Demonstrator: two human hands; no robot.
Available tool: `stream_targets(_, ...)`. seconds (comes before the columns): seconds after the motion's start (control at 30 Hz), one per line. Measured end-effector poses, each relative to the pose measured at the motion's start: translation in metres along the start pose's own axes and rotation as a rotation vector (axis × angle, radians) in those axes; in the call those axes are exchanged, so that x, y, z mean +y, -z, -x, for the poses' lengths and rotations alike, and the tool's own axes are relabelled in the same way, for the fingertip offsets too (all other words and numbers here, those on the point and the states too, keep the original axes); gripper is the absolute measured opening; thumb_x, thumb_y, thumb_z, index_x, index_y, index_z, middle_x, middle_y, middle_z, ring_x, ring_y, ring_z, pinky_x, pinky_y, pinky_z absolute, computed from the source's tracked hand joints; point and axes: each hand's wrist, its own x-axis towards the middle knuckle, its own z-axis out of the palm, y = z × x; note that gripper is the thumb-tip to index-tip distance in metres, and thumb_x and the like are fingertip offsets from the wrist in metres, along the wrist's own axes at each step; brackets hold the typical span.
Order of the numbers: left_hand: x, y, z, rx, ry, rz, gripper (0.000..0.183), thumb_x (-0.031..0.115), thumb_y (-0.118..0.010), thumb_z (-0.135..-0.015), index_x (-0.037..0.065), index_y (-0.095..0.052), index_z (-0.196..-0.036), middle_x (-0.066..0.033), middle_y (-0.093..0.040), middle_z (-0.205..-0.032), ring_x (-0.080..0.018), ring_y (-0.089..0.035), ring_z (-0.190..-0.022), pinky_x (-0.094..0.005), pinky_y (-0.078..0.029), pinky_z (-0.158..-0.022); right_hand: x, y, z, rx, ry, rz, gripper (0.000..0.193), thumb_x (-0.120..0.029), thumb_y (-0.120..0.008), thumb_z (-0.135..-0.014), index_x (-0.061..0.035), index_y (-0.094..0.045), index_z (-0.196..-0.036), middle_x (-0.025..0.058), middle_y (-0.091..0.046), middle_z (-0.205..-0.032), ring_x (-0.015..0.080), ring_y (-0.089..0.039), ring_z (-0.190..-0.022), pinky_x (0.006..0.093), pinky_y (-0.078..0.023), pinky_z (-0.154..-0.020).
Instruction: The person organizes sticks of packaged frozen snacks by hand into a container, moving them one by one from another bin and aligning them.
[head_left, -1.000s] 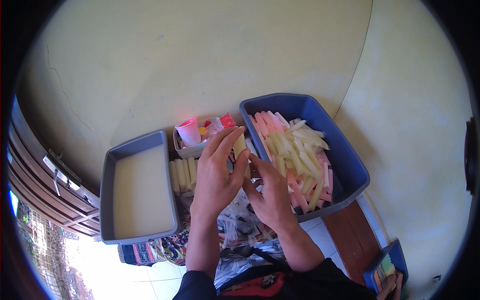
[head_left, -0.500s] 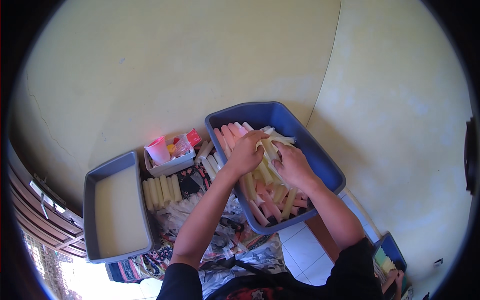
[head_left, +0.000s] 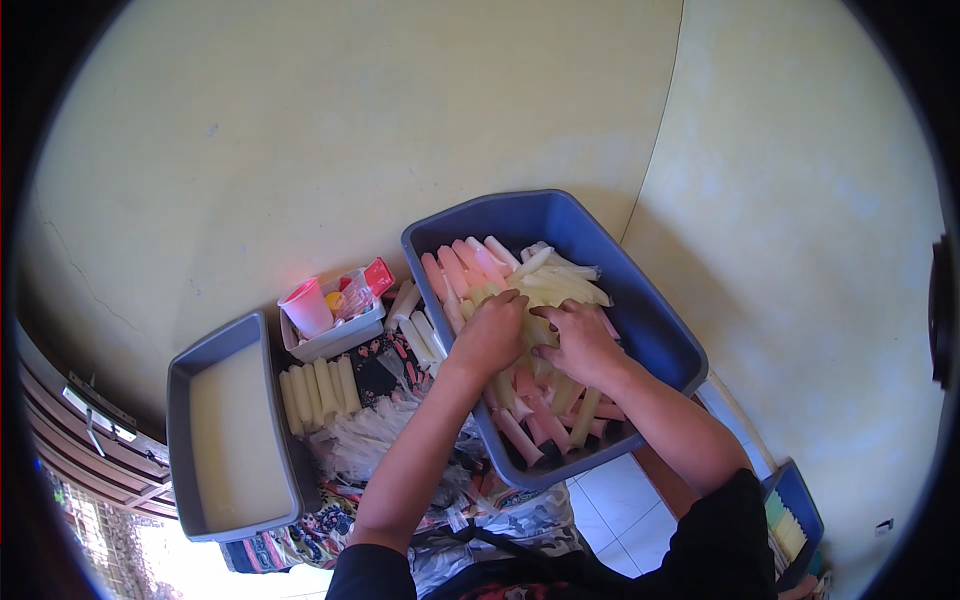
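Observation:
Many filled plastic tubes like ice pops lie in a blue-grey tub (head_left: 650,310), pink ones (head_left: 452,268) along its left and near side, pale yellow ones (head_left: 565,285) toward the far right. Both hands reach in over the middle of the pile. My left hand (head_left: 490,335) is closed, its fingers curled down among the pale yellow tubes; its own fingers hide what they grip. Close beside it, my right hand (head_left: 583,345) has bent fingers, with thumb and forefinger apart, resting against the pale tubes.
At the left stands a grey tub (head_left: 240,440) of whitish liquid. Beside it are a row of pale filled tubes (head_left: 320,390), a heap of clear plastic bags (head_left: 380,440) and a white box (head_left: 335,338) with a pink cup (head_left: 307,308). Another tub (head_left: 795,520) sits low at the right.
My hands have shifted slightly nearer, and the pale yellow tubes between them have come down. More pale tubes now show behind my right hand. The view has moved a little.

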Motion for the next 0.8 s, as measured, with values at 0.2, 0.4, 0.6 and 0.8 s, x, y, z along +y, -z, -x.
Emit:
stream_targets(0.2, -0.006, -0.009, 0.004, 0.063, -0.043, -0.072, 0.046, -0.003, -0.061, -0.080, -0.009, -0.069, -0.125, -0.0317, -0.069, -0.131, -0.0449, -0.065, -0.127, -0.0489, -0.051, -0.112, 0.000, -0.003, 0.003, 0.015, 0.020, 0.054, 0.064, -0.020, -0.089, -0.083, -0.0049, -0.067, -0.142, 0.0251, -0.063, -0.127, 0.0445, -0.068, -0.117, 0.0510, -0.055, -0.104)
stream_targets(0.4, -0.005, -0.006, 0.006, 0.048, -0.030, -0.105, 0.043, 0.000, -0.063, -0.082, -0.007, -0.070, -0.124, -0.0294, -0.070, -0.129, -0.0430, -0.065, -0.128, -0.0485, -0.051, -0.113, -0.004, -0.003, 0.004, 0.012, 0.013, 0.064, 0.067, -0.022, -0.090, -0.083, -0.0058, -0.066, -0.143, 0.0237, -0.062, -0.126, 0.0437, -0.067, -0.117, 0.0504, -0.055, -0.103)
stream_targets(0.6, 0.006, -0.001, 0.003, 0.025, 0.000, -0.081, 0.039, 0.002, -0.064, -0.084, -0.006, -0.072, -0.121, -0.0275, -0.071, -0.124, -0.0424, -0.067, -0.124, -0.0497, -0.052, -0.110, -0.005, 0.004, 0.007, -0.011, -0.030, 0.101, 0.067, -0.023, -0.091, -0.083, -0.0070, -0.067, -0.143, 0.0228, -0.061, -0.128, 0.0428, -0.067, -0.117, 0.0501, -0.055, -0.103)
stream_targets(0.8, 0.022, 0.028, 0.028, 0.509, -0.167, 0.016, 0.029, -0.002, -0.067, -0.089, -0.003, -0.074, -0.117, -0.0211, -0.074, -0.119, -0.0410, -0.069, -0.119, -0.0491, -0.054, -0.105, -0.025, 0.016, 0.017, 0.130, 0.023, -0.001, 0.058, -0.021, -0.088, -0.087, -0.0037, -0.068, -0.139, 0.0202, -0.064, -0.124, 0.0395, -0.067, -0.116, 0.0491, -0.054, -0.103)
